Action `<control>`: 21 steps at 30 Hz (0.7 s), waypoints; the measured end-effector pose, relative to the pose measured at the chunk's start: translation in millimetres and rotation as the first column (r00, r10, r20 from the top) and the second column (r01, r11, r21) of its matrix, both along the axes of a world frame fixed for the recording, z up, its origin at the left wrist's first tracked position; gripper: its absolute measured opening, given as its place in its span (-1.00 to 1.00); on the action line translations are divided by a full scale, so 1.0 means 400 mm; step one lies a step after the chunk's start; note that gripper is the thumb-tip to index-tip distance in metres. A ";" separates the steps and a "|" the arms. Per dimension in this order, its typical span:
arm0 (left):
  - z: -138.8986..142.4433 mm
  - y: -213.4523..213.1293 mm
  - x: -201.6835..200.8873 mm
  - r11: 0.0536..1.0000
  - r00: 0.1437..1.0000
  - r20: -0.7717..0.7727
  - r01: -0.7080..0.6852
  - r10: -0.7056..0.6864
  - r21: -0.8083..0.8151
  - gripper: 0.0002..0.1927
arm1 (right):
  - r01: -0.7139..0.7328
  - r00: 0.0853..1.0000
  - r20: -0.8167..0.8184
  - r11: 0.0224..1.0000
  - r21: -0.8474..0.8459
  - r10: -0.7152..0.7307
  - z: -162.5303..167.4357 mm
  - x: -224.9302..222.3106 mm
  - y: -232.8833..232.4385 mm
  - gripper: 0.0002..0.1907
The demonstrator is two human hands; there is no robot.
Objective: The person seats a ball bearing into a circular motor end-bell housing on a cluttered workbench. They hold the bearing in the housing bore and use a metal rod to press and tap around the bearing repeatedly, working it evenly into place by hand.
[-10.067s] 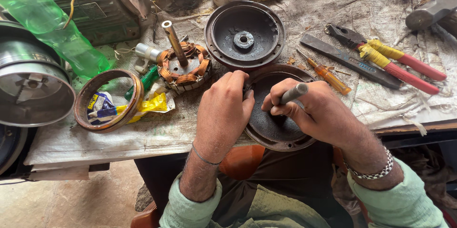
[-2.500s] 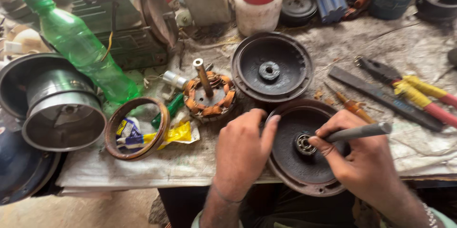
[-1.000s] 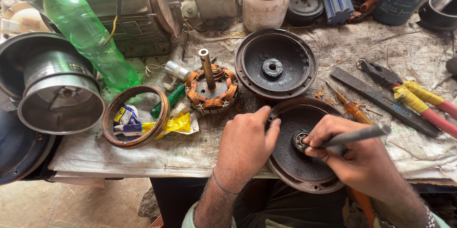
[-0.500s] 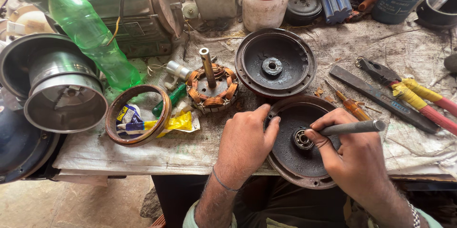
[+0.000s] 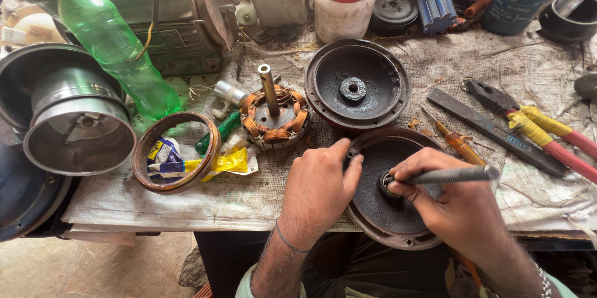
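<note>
From the head view, I see the dark motor cover (image 5: 388,195) lying flat at the bench's near edge. My left hand (image 5: 317,189), fingers spread, presses its left rim. My right hand (image 5: 457,201) is clamped on 1 metal rod (image 5: 451,175), lying left-right, its tip at the centre bearing (image 5: 389,181).

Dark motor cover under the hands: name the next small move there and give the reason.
Probably a gentle pry with the metal rod, since the right hand holds its tip at the bearing in the centre of the dark motor cover, and the left hand braces the rim.
</note>
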State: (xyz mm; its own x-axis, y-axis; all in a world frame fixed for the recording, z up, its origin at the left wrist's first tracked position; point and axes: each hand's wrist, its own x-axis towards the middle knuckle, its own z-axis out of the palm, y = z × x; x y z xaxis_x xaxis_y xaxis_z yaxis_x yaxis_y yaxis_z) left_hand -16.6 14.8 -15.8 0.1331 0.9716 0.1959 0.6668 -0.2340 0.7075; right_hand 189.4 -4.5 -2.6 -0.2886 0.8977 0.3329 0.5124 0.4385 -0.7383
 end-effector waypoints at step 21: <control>0.006 0.004 -0.003 0.997 1.000 0.010 0.017 -0.016 -0.078 -0.69 | -0.010 0.998 0.061 0.998 -0.056 0.013 0.019 0.033 0.016 -0.84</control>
State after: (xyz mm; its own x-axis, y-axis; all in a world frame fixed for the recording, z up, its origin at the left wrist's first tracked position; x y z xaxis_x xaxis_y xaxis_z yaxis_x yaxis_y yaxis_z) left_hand -17.9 16.5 -13.5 0.1480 0.9815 0.1211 0.6567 -0.1891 0.7301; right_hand 202.7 1.8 4.8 -0.3172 0.9109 0.2640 0.5526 0.4038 -0.7291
